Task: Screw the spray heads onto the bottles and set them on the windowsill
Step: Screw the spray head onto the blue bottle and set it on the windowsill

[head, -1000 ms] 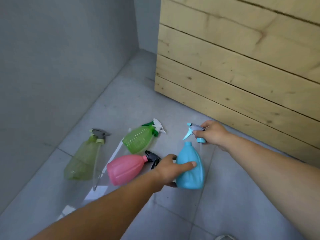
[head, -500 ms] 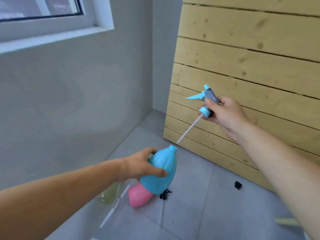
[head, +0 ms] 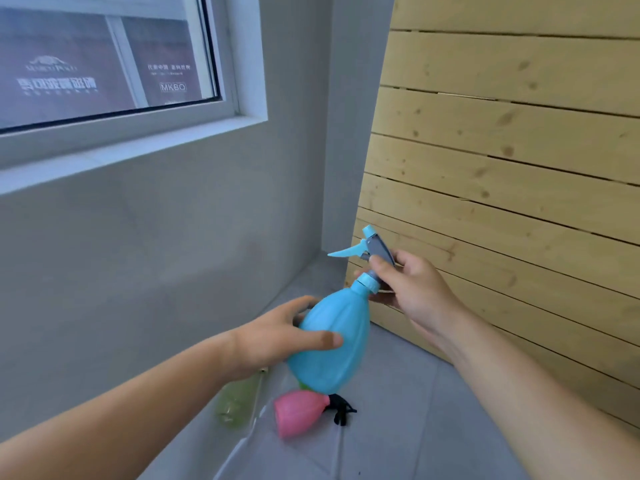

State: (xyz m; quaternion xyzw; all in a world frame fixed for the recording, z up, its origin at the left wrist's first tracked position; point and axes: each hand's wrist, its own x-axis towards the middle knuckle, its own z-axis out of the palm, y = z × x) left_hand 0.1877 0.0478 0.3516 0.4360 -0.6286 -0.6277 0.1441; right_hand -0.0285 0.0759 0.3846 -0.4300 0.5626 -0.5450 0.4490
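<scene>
My left hand grips the belly of the blue bottle, held tilted in the air above the floor. My right hand holds the blue and grey spray head, whose collar sits on the bottle's neck. On the floor below lie a pink bottle with a black spray head and a pale green bottle. A bit of a darker green bottle peeks out under the blue one. The white windowsill runs along the upper left.
A grey wall stands on the left under the window. A wooden slatted panel fills the right side. Grey floor tiles lie below.
The spray head, held apart from the bottle with its tube above the neck, is now seated on the neck. Both hands came together and the view tilted up toward the window.
</scene>
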